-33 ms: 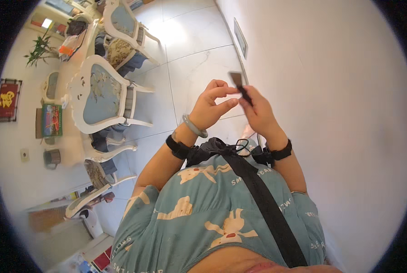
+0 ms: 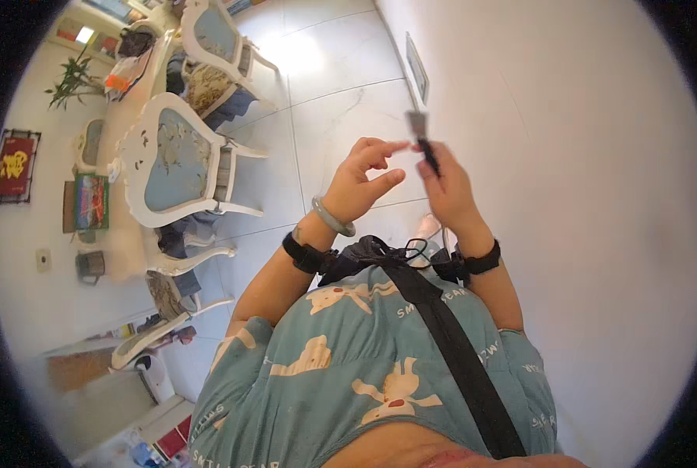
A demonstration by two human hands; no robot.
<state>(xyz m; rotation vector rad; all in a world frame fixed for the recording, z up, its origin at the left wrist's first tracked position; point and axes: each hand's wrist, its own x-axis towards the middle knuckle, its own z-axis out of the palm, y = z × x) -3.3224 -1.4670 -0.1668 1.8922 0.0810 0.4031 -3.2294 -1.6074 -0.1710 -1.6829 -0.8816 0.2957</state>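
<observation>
My right hand (image 2: 450, 191) grips the black handle of a small scraper (image 2: 417, 122); its flat, flared blade points away from me and looks slightly blurred. The blade's tip overlaps the view of the white wall's foot. Just left of the scraper is my left hand (image 2: 362, 179), with index finger stretched toward the handle and thumb held apart. Nothing shows in its grasp, and the other fingers are partly curled. Whether the index fingertip touches the handle or my right fingers, I cannot tell.
A white wall (image 2: 567, 195) runs close along my right, with a flat framed panel (image 2: 416, 69) low on it. White chairs with blue backs (image 2: 173, 160) stand at my left beside a table (image 2: 122, 257). Pale tiles (image 2: 333, 125) cover the floor.
The scraper and my right hand have shifted slightly right, and the blade has turned from brown-looking to grey. A wider gap now lies between my two thumbs.
</observation>
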